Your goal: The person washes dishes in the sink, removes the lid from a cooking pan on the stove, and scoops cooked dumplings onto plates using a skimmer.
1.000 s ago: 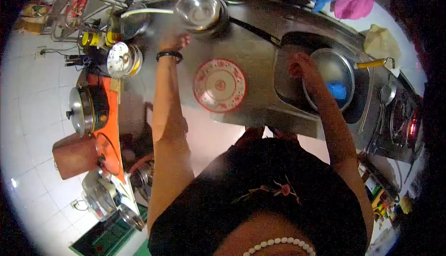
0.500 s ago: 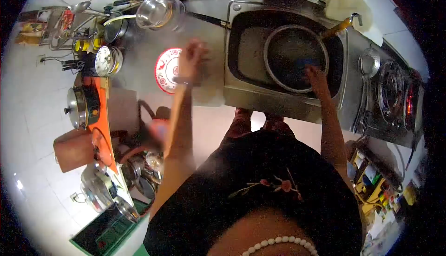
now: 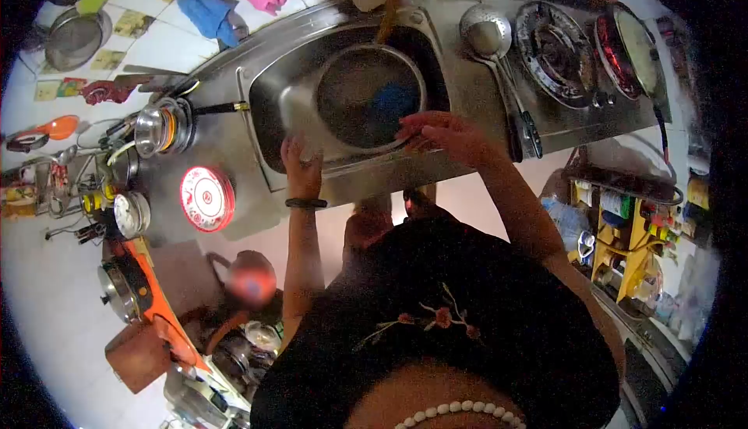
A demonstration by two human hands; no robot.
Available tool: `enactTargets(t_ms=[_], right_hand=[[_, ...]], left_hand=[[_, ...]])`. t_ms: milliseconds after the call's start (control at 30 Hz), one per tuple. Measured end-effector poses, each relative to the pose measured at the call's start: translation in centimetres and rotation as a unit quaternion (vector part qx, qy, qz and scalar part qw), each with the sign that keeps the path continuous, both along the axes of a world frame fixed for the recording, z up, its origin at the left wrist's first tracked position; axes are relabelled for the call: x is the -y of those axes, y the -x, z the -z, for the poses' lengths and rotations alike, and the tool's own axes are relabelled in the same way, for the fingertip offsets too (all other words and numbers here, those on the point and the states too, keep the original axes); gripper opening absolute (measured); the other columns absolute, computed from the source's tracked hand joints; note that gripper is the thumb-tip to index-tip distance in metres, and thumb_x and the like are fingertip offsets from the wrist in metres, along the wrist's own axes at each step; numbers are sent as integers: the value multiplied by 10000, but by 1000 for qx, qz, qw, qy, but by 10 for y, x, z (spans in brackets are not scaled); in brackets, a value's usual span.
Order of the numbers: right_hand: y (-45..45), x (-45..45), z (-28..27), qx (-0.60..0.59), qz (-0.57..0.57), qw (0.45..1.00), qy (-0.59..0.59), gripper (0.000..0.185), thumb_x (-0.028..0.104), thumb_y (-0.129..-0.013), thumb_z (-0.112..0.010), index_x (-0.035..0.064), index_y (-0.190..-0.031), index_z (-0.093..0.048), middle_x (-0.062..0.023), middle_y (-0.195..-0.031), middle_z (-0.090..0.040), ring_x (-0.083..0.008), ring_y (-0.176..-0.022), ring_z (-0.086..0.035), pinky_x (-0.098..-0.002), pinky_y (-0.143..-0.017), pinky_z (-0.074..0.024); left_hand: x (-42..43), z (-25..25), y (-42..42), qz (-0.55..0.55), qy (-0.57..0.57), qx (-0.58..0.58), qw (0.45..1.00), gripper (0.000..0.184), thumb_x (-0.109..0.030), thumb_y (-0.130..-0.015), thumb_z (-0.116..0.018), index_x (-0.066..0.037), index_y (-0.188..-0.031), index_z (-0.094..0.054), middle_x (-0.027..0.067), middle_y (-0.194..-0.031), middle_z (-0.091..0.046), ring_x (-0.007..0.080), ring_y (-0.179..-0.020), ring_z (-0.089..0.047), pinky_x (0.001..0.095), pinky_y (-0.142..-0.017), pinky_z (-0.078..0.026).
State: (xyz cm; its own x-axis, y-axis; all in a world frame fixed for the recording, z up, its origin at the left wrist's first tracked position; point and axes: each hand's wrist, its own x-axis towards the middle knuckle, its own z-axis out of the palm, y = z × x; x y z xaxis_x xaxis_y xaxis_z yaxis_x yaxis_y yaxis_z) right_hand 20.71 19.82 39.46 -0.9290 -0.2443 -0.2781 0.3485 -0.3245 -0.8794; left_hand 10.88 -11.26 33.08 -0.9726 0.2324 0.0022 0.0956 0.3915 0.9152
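Observation:
A wide round metal basin (image 3: 343, 105) sits inside the stainless steel sink (image 3: 273, 121). A blue cloth or scrubber (image 3: 393, 100) lies in it, too blurred to name surely. At the sink's front left, my left hand (image 3: 302, 165) is over the edge with fingers apart, holding nothing. My right hand (image 3: 446, 134) hovers by the basin's front right rim, fingers stretched out and nothing visible in them. On the counter to the left stands a stack of red-rimmed white plates (image 3: 207, 199).
Glass bowls (image 3: 160, 129) stand at the counter's back left. A skimmer (image 3: 485, 31) and other long-handled utensils lie right of the sink, beside a gas burner (image 3: 555, 55). A tap (image 3: 392, 10) reaches over the sink's back. A blue cloth (image 3: 209, 16) hangs behind.
The view has turned to the right. My left hand has moved from above the plates to the sink. My right hand has left the blue item and drawn back to the basin's rim.

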Motion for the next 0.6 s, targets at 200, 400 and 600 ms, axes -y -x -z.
enactTargets(t_ms=[200, 400, 600], right_hand=[[8, -6, 62, -63, -82, 814, -571, 378, 264, -875, -513, 56, -1190, -487, -107, -1143, -535, -221, -951, -557, -378, -817, -453], [-34, -8, 36, 35, 129, 931, -338, 343, 250, -872, -517, 50, -1152, -524, -112, -1119, -552, -237, -950, -550, -369, -812, -438], [-91, -28, 66, 9, 259, 883, -390, 363, 290, -861, -527, 28, -1111, -550, -132, -983, -601, -179, -852, -561, -321, -712, -455]], left_hand=[[-33, 12, 18, 230, 338, -90, 908, 494, -239, -832, -565, -48, -1252, -388, 194, -1281, -373, 333, -1128, -426, 447, -869, -408], [-10, 107, 46, 88, 12, 183, 979, 423, -225, -871, -521, -74, -1250, -411, 145, -1217, -465, 223, -1107, -474, 348, -827, -451], [-16, 41, 6, 203, 108, 106, 967, 442, -173, -827, -578, -35, -1220, -430, 172, -1265, -417, 304, -1147, -436, 385, -840, -464]])
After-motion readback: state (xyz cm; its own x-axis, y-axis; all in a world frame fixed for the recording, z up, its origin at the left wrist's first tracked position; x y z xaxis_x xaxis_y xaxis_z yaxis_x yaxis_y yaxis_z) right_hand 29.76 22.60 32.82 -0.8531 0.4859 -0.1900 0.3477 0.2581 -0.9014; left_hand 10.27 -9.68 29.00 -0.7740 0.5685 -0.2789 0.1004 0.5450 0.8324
